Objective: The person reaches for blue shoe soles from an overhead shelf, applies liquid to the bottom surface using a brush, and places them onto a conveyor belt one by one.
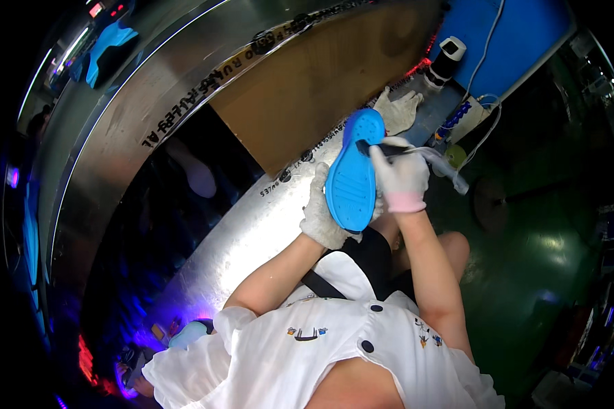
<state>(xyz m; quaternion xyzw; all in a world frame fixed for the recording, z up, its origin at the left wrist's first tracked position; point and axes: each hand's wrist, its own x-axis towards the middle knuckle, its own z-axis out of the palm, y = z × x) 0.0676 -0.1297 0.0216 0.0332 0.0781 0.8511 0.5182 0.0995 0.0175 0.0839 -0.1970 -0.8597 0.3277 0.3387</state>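
My left hand [322,215], in a white knit glove, grips a bright blue shoe sole [353,174] from the left side and holds it upright, tread facing me. My right hand [401,178], also gloved, holds a small brush [389,148] with a dark head and pale handle. The brush head touches the upper right edge of the sole near its toe end. Both forearms come up from the lower edge over my white shirt.
A metal workbench surface [239,232] curves across the left. On it lie a brown board [320,75] and a spare white glove [397,109]. A white-capped bottle [447,58] and cables stand by a blue panel [518,34]. Green floor [546,259] lies to the right.
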